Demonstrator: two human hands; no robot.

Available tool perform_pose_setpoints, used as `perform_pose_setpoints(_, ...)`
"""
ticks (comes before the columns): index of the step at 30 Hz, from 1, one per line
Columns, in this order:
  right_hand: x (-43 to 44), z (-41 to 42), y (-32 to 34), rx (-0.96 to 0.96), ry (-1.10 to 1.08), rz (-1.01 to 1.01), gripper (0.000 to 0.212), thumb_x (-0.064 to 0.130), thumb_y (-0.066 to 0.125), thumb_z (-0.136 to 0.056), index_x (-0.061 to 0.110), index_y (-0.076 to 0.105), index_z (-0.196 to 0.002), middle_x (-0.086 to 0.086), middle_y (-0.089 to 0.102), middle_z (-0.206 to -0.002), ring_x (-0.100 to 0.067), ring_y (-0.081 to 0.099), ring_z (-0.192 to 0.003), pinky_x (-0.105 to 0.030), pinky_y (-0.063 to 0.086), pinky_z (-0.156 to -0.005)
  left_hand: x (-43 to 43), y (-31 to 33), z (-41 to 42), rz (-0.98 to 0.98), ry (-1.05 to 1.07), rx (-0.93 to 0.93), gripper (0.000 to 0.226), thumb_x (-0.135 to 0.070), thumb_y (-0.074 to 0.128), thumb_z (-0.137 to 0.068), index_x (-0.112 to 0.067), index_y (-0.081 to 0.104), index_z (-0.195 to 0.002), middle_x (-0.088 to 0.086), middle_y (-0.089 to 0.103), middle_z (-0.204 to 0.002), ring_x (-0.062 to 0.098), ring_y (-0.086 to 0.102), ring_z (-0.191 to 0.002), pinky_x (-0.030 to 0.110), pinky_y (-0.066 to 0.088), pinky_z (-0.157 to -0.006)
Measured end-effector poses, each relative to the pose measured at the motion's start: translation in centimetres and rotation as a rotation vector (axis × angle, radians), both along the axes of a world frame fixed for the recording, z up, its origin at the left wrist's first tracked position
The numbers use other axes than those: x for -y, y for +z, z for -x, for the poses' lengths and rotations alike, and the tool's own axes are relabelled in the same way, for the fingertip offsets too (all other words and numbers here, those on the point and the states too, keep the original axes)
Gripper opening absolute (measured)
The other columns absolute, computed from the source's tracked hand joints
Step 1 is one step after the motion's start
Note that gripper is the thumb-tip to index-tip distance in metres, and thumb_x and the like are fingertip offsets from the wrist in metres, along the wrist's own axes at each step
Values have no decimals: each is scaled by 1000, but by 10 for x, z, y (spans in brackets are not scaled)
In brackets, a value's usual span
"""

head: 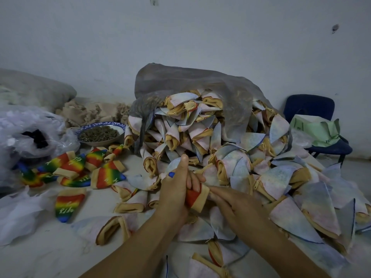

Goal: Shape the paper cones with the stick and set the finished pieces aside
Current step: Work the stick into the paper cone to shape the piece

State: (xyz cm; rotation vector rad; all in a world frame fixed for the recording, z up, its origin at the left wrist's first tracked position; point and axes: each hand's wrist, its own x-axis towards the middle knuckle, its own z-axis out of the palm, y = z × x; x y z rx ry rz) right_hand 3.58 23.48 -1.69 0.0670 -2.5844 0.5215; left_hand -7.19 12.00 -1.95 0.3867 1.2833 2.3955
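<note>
Both hands (176, 189) grip one cone (195, 198) at the pile's (230, 141) crowded edge.

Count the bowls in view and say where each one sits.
1. The bowl, blue-rimmed and full of dark pieces, sits left of the big cone pile, behind the rainbow cones. Others may be hidden under the pile or the bags.

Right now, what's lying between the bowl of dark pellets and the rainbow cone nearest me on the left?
In the head view, a cluster of finished rainbow cones lies between the bowl and the lone rainbow cone.
</note>
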Motion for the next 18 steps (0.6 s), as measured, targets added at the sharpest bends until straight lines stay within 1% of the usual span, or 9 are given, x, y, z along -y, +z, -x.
perform_pose_setpoints(2, 0, 1, 4, -17, -11, 30, 30, 37, 41, -95, 37, 61, -118, 17, 66, -101, -4, 63, -88, -18, 49, -72, -1, -2, 3, 22, 40, -9, 53, -57, 64, -73, -20, 49, -39, 8, 53, -49, 19, 67, -68, 31, 52, -74)
perform_pose_setpoints(4, -2, 4, 6, -82, -28, -19, 30, 32, 37, -98, 39, 53, -122, 4, 64, -92, -13, 63, -77, -26, 52, -66, 1, -2, 9, -14, 74, 27, 53, -52, 63, -80, -20, 51, -39, 7, 55, -50, 18, 67, -67, 32, 52, -73)
perform_pose_setpoints(7, -10, 0, 8, -88, -61, -128, 38, 31, 34, -94, 21, 67, -109, -7, 66, -85, -24, 64, -72, -43, 56, -61, 4, -1, 15, -62, 88, 49, 50, -45, 65, -81, -19, 52, -41, 6, 57, -52, 18, 68, -68, 36, 51, -77)
perform_pose_setpoints(9, -12, -4, 8, -92, -95, -172, 38, 31, 37, -92, 19, 70, -107, -1, 70, -92, -21, 66, -81, -39, 56, -66, 4, -2, 12, -64, 49, 36, 48, -41, 67, -79, -17, 52, -41, 7, 57, -52, 18, 68, -69, 34, 51, -76)
perform_pose_setpoints(11, -10, -4, 7, -147, -94, -226, 34, 28, 40, -93, 19, 71, -102, 3, 70, -90, -15, 66, -80, -31, 56, -65, 2, -1, 6, -68, -1, 32, 46, -37, 68, -78, -16, 51, -41, 8, 56, -52, 18, 69, -70, 33, 50, -77)
perform_pose_setpoints(14, -9, 0, 10, -271, -50, -248, 51, 28, 27, -102, 9, 71, -85, -5, 68, -71, -14, 62, -64, -23, 53, -48, 1, 2, 2, -60, -24, -9, 46, -33, 68, -76, -17, 48, -38, 8, 54, -49, 17, 67, -71, 36, 48, -84)
perform_pose_setpoints(15, -7, 0, 11, -284, -43, -234, 51, 28, 27, -101, 8, 71, -85, -5, 68, -70, -16, 62, -62, -24, 53, -47, 2, 3, 1, -68, -38, -27, 47, -32, 67, -77, -17, 47, -37, 8, 52, -48, 17, 67, -70, 38, 47, -86)
perform_pose_setpoints(17, -2, -6, 15, -194, -66, -164, 36, 31, 38, -95, 17, 71, -96, 3, 70, -80, -14, 64, -71, -25, 52, -55, 2, 6, -2, -98, -79, -52, 49, -32, 64, -79, -17, 45, -36, 7, 49, -47, 17, 65, -70, 39, 46, -89)
perform_pose_setpoints(18, -1, -7, 14, -161, -71, -105, 31, 33, 42, -94, 22, 70, -101, 8, 69, -86, -8, 62, -76, -21, 49, -61, 2, 7, -3, -123, -95, -56, 50, -34, 63, -79, -17, 44, -36, 7, 47, -46, 17, 65, -70, 40, 45, -89)
